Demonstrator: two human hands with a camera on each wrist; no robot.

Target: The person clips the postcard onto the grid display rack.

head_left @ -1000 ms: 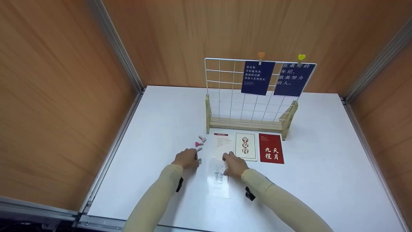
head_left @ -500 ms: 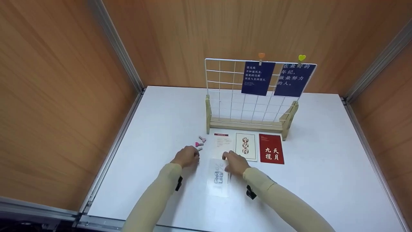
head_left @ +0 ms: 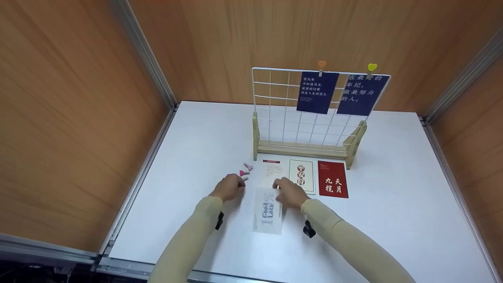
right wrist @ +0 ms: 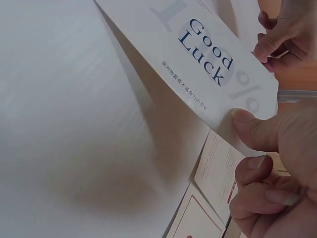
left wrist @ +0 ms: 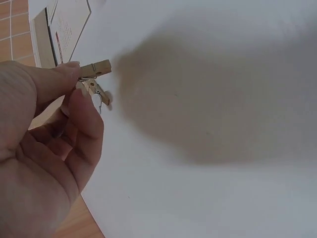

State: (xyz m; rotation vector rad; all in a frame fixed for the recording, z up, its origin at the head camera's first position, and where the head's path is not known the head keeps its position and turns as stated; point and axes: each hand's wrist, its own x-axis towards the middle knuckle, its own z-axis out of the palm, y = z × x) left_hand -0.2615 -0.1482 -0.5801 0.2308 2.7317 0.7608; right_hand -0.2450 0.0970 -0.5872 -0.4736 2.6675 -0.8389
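Observation:
Between thumb and forefinger my left hand [head_left: 230, 188] pinches a small wooden clothespin [left wrist: 99, 68], which points out past the fingertips in the left wrist view. My right hand [head_left: 291, 193] pinches the top right corner of a white card [head_left: 268, 212] printed "Good Luck". In the right wrist view the same card [right wrist: 198, 54] is tilted and lifted off the table. Just beyond my left hand lie a pink heart clothespin [head_left: 242, 173], a paler one [head_left: 248, 167] and another [head_left: 245, 179] partly beside the fingers.
A white wire grid [head_left: 279, 106] in a wooden stand [head_left: 302, 149] rises behind. Two navy cards hang from it by orange [head_left: 322, 64] and yellow [head_left: 372, 67] heart clips. Before it lie a text card [head_left: 273, 169], a cream card [head_left: 301, 177] and a red card [head_left: 333, 179].
The Good Luck card has come up off the table in my right hand, its print turning clearer. My left hand has drawn its clothespin in, fingers closing together. The view has shifted slightly.

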